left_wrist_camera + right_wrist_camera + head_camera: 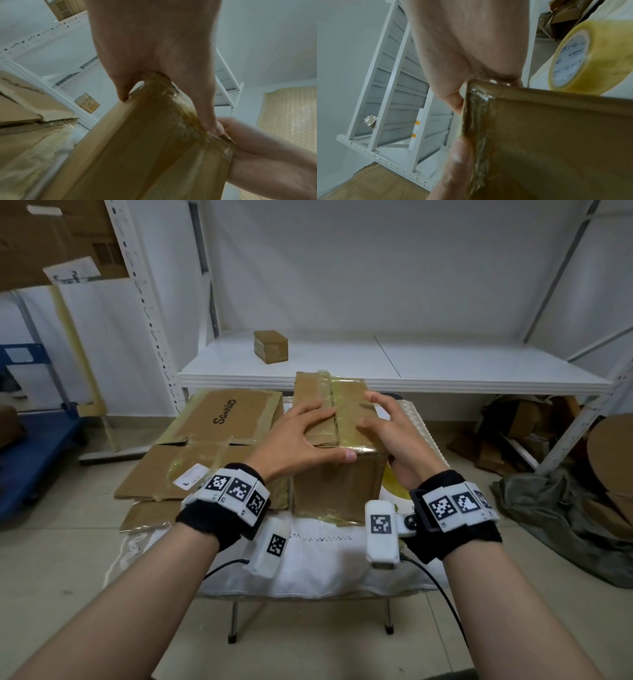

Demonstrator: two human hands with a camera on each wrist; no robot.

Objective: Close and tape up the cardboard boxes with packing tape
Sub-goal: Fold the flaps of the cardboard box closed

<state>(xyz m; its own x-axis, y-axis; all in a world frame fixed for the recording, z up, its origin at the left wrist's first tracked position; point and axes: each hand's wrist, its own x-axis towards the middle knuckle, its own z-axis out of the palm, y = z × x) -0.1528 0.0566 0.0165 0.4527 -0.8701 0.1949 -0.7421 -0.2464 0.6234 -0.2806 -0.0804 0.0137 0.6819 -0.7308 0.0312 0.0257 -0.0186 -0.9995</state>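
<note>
Both hands lie flat on the box (pixel 337 484) (its flaps down, taped): left hand (pixel 301 436) spread across the top, right hand (pixel 394 433) over the right edge, fingers straight, gripping nothing

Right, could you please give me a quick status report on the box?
Left hand and right hand flat on box. Flaps down, taped. Tape roll beside it; nothing in the way.

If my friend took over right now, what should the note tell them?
Left hand: flat on the box top, fingers spread, thumb on the front edge.
Right hand: on the right side of the top, fingers relaxed.
Box: on the small table, flaps closed, tape over the top seam.
Tape roll: right of the box.
Small box: on the shelf.
Left: probably press the tape down, then other boxes.
</note>
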